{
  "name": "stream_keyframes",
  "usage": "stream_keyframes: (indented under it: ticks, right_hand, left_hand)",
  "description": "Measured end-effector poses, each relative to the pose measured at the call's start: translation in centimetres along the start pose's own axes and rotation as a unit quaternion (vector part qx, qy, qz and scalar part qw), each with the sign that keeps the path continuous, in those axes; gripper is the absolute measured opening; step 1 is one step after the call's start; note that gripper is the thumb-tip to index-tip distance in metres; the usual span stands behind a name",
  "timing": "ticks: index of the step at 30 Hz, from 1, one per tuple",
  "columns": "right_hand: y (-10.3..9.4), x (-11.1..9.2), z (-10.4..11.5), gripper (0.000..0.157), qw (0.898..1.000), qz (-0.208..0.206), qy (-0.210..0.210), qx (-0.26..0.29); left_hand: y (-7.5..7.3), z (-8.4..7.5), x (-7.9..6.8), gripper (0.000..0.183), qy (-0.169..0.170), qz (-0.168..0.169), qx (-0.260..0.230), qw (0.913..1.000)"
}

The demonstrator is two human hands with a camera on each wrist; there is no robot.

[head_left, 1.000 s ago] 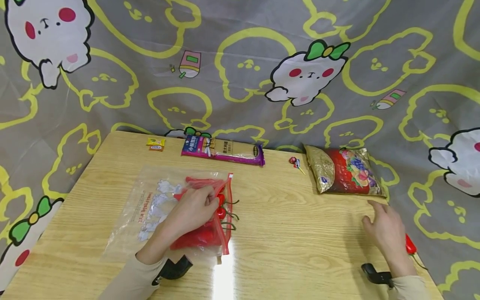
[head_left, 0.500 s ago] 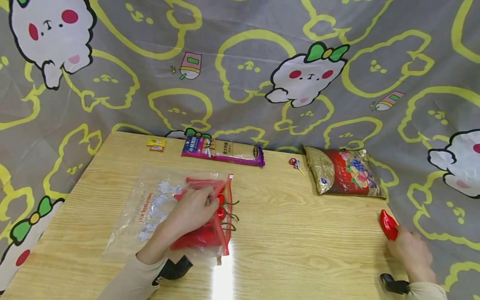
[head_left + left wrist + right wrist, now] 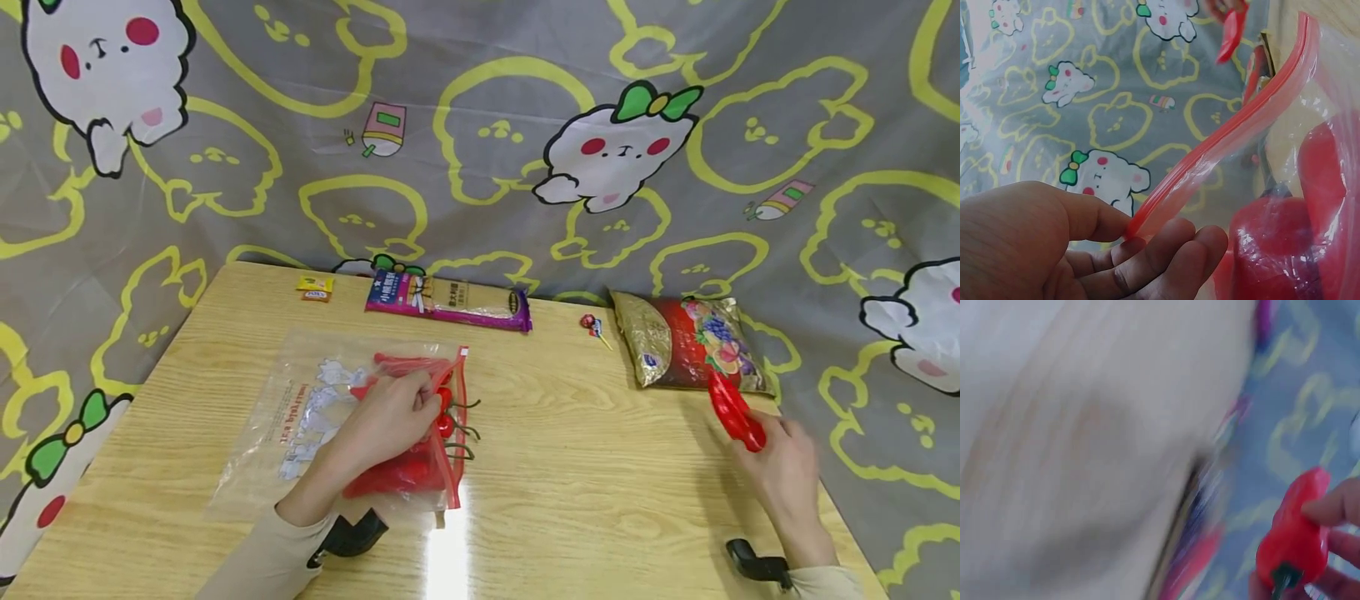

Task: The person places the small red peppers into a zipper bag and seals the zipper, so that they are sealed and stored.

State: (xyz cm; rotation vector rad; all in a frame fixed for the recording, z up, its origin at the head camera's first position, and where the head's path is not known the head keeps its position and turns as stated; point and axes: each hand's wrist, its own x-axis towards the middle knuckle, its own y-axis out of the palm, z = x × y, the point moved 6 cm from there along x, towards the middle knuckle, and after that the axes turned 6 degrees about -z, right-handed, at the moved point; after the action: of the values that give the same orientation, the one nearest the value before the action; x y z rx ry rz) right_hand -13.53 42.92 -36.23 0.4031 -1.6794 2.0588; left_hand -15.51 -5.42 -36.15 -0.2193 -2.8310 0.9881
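Head view: the left hand (image 3: 393,414) grips a plastic bag (image 3: 318,412) of peppers (image 3: 446,427); the right hand (image 3: 783,462) holds another pepper (image 3: 731,410), a packet (image 3: 678,346) just beyond that hand. Left wrist: the left hand pinches the bag's red zip (image 3: 1192,157). Right wrist: the right hand clasps the lone pepper.

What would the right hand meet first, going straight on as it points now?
Likely the gold-and-red bag: in the head view, the right hand and the red pepper it holds point toward it, though depth is unclear; they might pass above.
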Motion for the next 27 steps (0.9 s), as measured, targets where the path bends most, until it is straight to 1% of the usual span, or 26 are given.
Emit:
stream_keyframes:
  ticks: [2,4,5,8,11,12,14,17,21,24,27]
  right_hand:
    - [-0.1,0.4,4.0,0.042,0.997,-0.006,-0.044,0.061]
    - [0.0,0.3,8.0,0.044,0.991,0.015,-0.082,0.109]
    - [0.0,0.1,10.1,0.045,0.985,0.028,-0.110,0.131]
    - [0.3,-1.1,16.0,0.043,0.962,0.066,-0.194,0.178]
    - [0.8,-2.3,20.6,0.041,0.934,0.108,-0.265,0.212]
    - [0.9,-2.7,21.7,0.041,0.928,0.113,-0.282,0.215]
    - [1.2,-3.2,23.6,0.042,0.918,0.121,-0.308,0.218]
    - [1.7,-3.8,25.6,0.043,0.908,0.125,-0.331,0.223]
    - [2.2,-4.5,27.8,0.042,0.895,0.116,-0.354,0.246]
    - [2.6,-4.9,29.4,0.039,0.884,0.118,-0.353,0.284]
    - [3.0,-4.9,30.6,0.037,0.875,0.129,-0.341,0.319]
  left_hand:
    - [-0.1,0.0,0.0,0.015,-0.001,-0.001,-0.001,1.0000]
    - [-0.2,0.0,0.0,0.015,-0.001,-0.002,-0.002,1.0000]
    - [-0.2,-0.1,0.0,0.015,0.000,-0.003,-0.001,1.0000]
    - [-0.3,-0.1,0.0,0.016,0.001,-0.002,0.000,1.0000]
    - [-0.2,-0.2,-0.1,0.016,0.001,-0.003,0.002,1.0000]
    - [-0.2,-0.3,-0.1,0.015,0.000,-0.003,0.001,1.0000]
    - [-0.2,-0.4,-0.1,0.015,-0.002,-0.004,0.000,1.0000]
    - [-0.3,-0.4,-0.1,0.013,-0.009,-0.003,-0.006,0.9999]
    - [-0.3,-0.5,-0.3,0.009,-0.020,0.005,-0.018,0.9996]
    - [-0.4,-0.6,-0.3,0.008,-0.013,0.000,-0.011,0.9998]
    - [-0.5,-0.9,-0.3,0.010,0.001,-0.012,0.000,0.9999]
